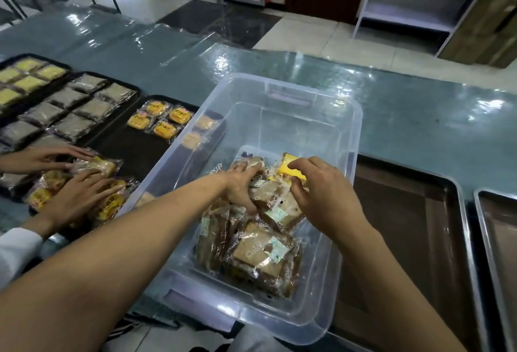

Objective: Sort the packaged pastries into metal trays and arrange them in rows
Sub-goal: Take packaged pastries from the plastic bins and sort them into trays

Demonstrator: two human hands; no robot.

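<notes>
Head camera, at the sorting table: both my hands are down in the clear plastic bin [347, 116], where the unsorted stock sits so I can reach it from either side. My left hand [240, 183] has its fingers curled over a brown packaged pastry [275, 195] in the heap, gripping it for lifting; my right hand [316, 192] hovers just above with fingers bent and loose, holding nothing that I can make out, its tips close to the single yellow pastry [291, 168] at the far end of the pile. I count roughly five or six brown packs in the bin, overlapping too much for a firm figure, plus that one yellow.

Two bare metal trays wait on my right, the nearer tray [458, 239] touching the bin and the second tray [492, 239] cut by the frame edge, presumably kept close so each pack travels a short way.

To my left stand at least three dark trays, already sorted by kind. Another person's two hands [81, 192] press flat on orange-wrapped packs [107, 203], seemingly squaring a row.
</notes>
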